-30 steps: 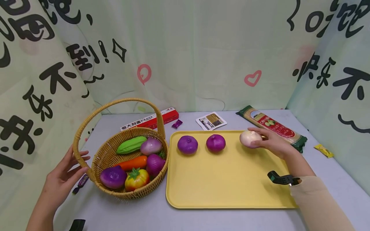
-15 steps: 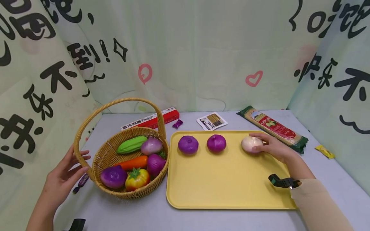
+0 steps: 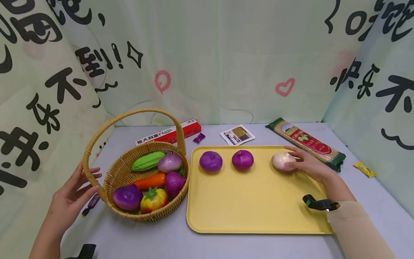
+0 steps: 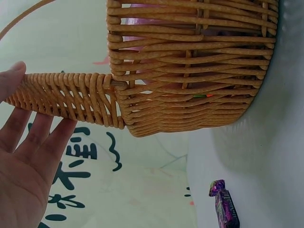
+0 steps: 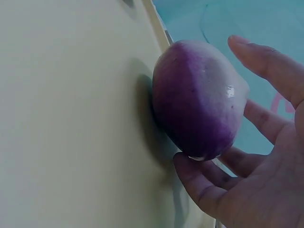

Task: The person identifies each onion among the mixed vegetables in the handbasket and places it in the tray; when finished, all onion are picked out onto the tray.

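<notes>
In the head view, my left hand [image 3: 69, 201] holds the left side of the handle of a wicker basket [image 3: 110, 180], its thumb and fingers on either side of the wrapped handle [image 4: 61, 95]. The basket carries a green ridged vegetable [image 3: 148, 162], a carrot [image 3: 150, 182], a tomato [image 3: 153, 200] and several purple vegetables. On the yellow tray [image 3: 252, 205], my right hand [image 3: 312, 165] is at a white-and-purple turnip [image 5: 199, 99]. Its lower fingertips meet the turnip's side, while the upper digit stands off from it. Two purple onions [image 3: 211, 162] sit left on the tray.
Behind the tray lie a red pasta box [image 3: 191, 129], a small purple candy [image 3: 198, 138], a white sachet [image 3: 237, 135] and a green-ended noodle packet [image 3: 305, 142]. A yellow candy [image 3: 364, 169] is at far right; a dark wrapped candy [image 4: 226, 209] lies beside the basket.
The turnip has come down onto the tray, slightly to the right. My right fingers have spread away from it. The left hand and basket have stayed in place.
</notes>
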A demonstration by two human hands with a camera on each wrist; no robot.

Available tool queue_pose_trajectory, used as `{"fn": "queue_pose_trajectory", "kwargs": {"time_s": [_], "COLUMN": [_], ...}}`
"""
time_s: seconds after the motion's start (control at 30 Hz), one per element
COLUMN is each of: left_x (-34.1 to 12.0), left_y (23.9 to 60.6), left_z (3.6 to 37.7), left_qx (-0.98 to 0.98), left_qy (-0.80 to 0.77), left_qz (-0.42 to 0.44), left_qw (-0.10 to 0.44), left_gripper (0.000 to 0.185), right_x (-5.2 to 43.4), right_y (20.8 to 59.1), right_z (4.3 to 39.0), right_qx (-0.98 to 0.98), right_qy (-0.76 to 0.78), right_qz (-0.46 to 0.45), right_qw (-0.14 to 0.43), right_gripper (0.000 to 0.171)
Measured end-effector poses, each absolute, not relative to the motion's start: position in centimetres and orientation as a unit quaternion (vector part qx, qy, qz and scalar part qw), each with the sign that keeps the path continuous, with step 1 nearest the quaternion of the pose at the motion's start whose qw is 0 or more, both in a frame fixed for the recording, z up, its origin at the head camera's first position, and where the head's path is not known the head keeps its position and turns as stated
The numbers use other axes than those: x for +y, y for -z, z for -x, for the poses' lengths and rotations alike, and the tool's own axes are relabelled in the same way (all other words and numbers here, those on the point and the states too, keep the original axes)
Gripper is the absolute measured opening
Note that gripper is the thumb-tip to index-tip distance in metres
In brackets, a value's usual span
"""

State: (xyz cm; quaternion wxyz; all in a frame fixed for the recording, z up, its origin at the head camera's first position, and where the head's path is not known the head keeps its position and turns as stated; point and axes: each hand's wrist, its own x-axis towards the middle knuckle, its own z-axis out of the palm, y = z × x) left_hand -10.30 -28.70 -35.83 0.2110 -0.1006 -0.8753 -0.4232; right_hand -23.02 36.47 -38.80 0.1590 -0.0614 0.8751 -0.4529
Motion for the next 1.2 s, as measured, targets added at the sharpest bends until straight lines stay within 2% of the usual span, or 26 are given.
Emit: {"fn": "queue_pose_trajectory", "kwargs": {"time_s": [0.67, 1.2], "left_x": [-28.7, -28.6], "left_y": [35.5, 35.6], "left_z": [10.4, 10.2], "left_qx": [-0.873, -0.874], "left_qy": [0.425, 0.425], "left_qz": [0.108, 0.104], "left_qw": [0.212, 0.211], "left_gripper": [0.085, 0.085], "right_x": [36.5, 35.2], "right_y": [36.9, 35.8], "right_z": [23.5, 23.7], "right_qx": [0.891, 0.897], "right_qy": [0.433, 0.426], "right_qz": [0.036, 0.059], "right_qw": [0.131, 0.099], "right_gripper": [0.080, 0.078]}}
